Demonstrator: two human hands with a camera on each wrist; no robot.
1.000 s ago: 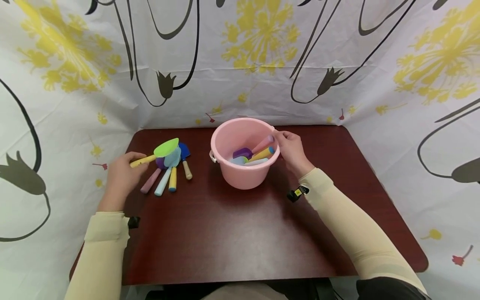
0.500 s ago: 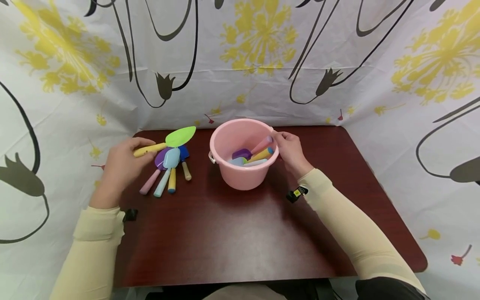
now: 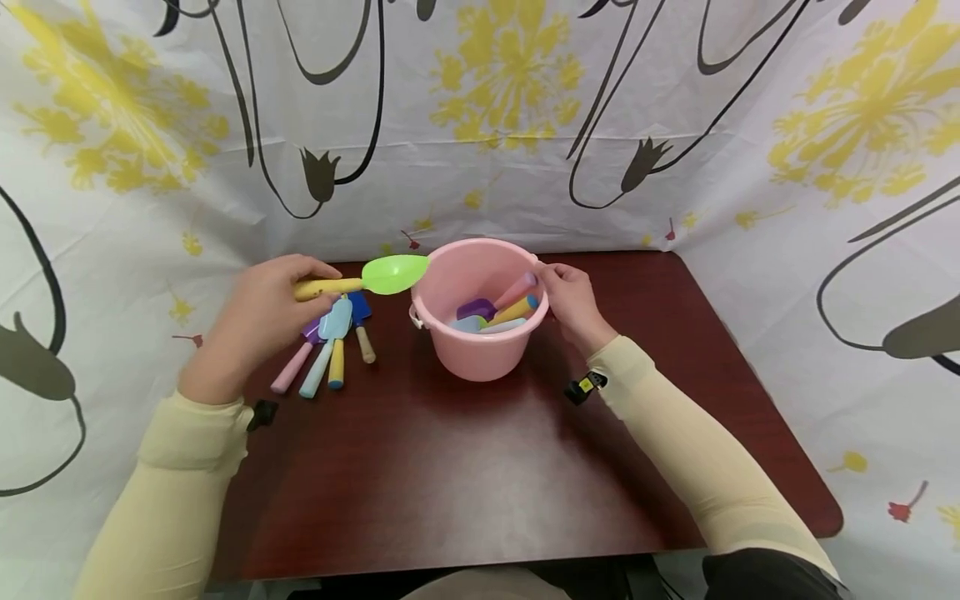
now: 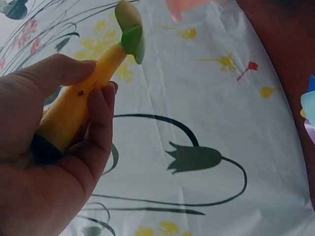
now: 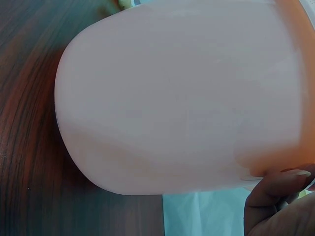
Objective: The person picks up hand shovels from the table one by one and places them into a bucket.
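Observation:
My left hand (image 3: 273, 312) grips the yellow handle of a toy trowel with a bright green blade (image 3: 395, 274), raised above the table. The blade's tip reaches the left rim of a pink bucket (image 3: 480, 354) in the head view; whether they touch I cannot tell. In the left wrist view, thumb and fingers curl round the yellow handle (image 4: 74, 110). My right hand (image 3: 572, 304) pinches the bucket's right rim. Inside the bucket lie several toy shovels, among them a purple one (image 3: 476, 309) with a pink handle and one with a yellow handle (image 3: 513, 311).
Left of the bucket, on the dark red table (image 3: 480, 467), several more toy trowels lie in a cluster: a light blue one (image 3: 336, 318), a blue one (image 3: 360, 308) with a wooden handle, and a purple one partly hidden. A patterned cloth (image 3: 480, 192) surrounds the table's back and sides.
My left hand has lifted the green trowel off the cluster and carried it up and right, to the bucket's left rim. The right hand stays on the bucket rim.

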